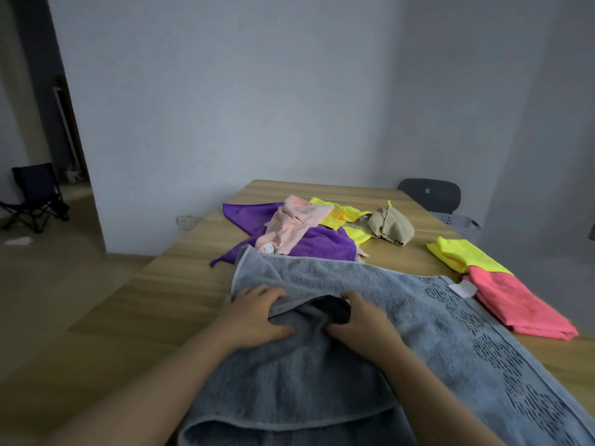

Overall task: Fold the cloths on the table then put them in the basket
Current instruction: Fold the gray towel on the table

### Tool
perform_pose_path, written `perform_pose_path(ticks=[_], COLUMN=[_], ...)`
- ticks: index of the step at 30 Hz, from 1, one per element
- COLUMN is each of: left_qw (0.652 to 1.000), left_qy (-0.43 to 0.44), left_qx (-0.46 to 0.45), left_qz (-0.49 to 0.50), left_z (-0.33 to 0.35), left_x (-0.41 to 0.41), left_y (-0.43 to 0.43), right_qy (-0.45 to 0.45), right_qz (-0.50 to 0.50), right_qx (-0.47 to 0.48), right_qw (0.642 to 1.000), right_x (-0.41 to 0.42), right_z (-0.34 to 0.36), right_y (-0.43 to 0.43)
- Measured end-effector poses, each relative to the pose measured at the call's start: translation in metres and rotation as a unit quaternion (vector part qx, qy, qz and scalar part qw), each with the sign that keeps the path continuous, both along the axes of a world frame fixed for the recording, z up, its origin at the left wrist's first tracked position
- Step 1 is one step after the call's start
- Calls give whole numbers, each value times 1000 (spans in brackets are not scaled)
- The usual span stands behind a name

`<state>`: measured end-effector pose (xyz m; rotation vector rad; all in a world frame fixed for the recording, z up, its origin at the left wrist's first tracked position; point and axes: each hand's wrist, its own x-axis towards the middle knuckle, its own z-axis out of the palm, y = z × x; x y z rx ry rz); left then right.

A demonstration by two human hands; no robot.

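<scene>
Grey-blue terry towel (322,375) is the cloth I work on now; it lies on the near part of the wooden table (161,300), long side running away to the right, and its near end already doubled over. Both hands are on a raised fold in the middle: the left hand (257,317) grips the fold with curled fingers, and the right hand (360,320) pinches the same edge just beside it. Under the lifted edge there is a dark patch; I cannot tell if it is only shadow. To do this fold well, I think the hands should move apart toward the two corners, pull the edge straight, lay it on the opposite edge and then press flat, because thick terry keeps bumps. Now the count. One towel is in hand. Behind it is a loose heap of, it seems, four cloths: a purple cloth (315,243), a peach cloth (289,226) on top of it, a yellow cloth (344,217) and a khaki cloth (391,226). At the right lie two folded ones, a yellow folded cloth (460,255) and a coral folded cloth (515,304), touching each other. One pale basket (460,223) shows beyond the far right edge of the table.
</scene>
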<state>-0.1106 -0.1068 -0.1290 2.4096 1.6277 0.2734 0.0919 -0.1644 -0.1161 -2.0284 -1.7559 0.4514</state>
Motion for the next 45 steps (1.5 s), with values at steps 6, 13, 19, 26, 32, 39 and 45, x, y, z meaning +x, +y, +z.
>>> perform_pose_path(ticks=[6, 13, 19, 26, 32, 39, 45], left_qw=[978, 930, 945, 949, 955, 985, 985], left_qy=[44, 72, -110, -218, -102, 91, 82], left_qx=[185, 342, 307, 204, -81, 17, 38], left_qz=[85, 114, 31, -98, -268, -147, -146], left_z=[26, 81, 109, 108, 57, -9, -17], left_x=[8, 46, 123, 244, 285, 255, 207], left_y=[4, 8, 8, 0, -14, -13, -8], right_qy=[31, 278, 420, 505, 343, 220, 251], right_qz=[-39, -32, -42, -120, -218, -201, -92], right_qx=[15, 39, 6, 54, 63, 21, -63], right_qw=[999, 959, 907, 853, 911, 954, 962], right_x=[6, 25, 76, 160, 203, 206, 177], right_z=[5, 34, 56, 48, 18, 10, 7], right_y=[-6, -27, -73, -116, -124, -115, -105])
